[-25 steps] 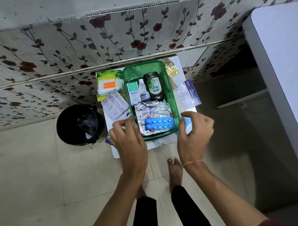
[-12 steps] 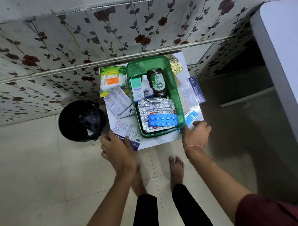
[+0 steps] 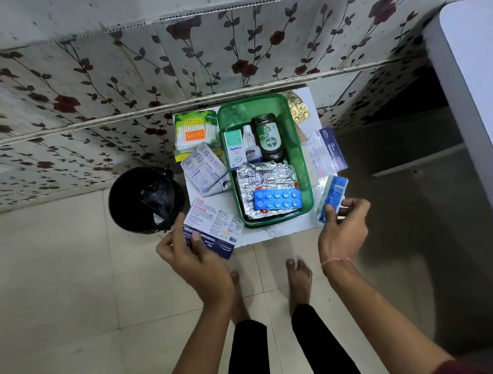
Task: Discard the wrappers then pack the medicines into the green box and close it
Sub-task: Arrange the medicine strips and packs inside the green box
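Observation:
The green box (image 3: 297, 145) stands open on a small white table (image 3: 270, 232). Inside lie a blue blister strip (image 3: 277, 199), silver strips (image 3: 263, 176), an Optibex carton (image 3: 233, 149), a small white bottle (image 3: 250, 147) and a dark Dettol bottle (image 3: 268, 139). My left hand (image 3: 192, 255) grips a medicated dressings wrapper (image 3: 213, 225) at the table's front left corner. My right hand (image 3: 343, 229) pinches a blue packet (image 3: 333, 195) at the front right corner.
A black bin (image 3: 145, 199) sits on the floor left of the table. A cotton bud pack (image 3: 196, 134) and silver tablet strips (image 3: 206, 167) lie left of the box; a gold strip (image 3: 298, 108) and a dressings leaflet (image 3: 325, 152) lie right. A white counter (image 3: 474, 63) is at far right.
Both hands drew back from the box toward me. The left hand took hold of the dressings wrapper and lifted its near end; the right hand picked up the blue packet.

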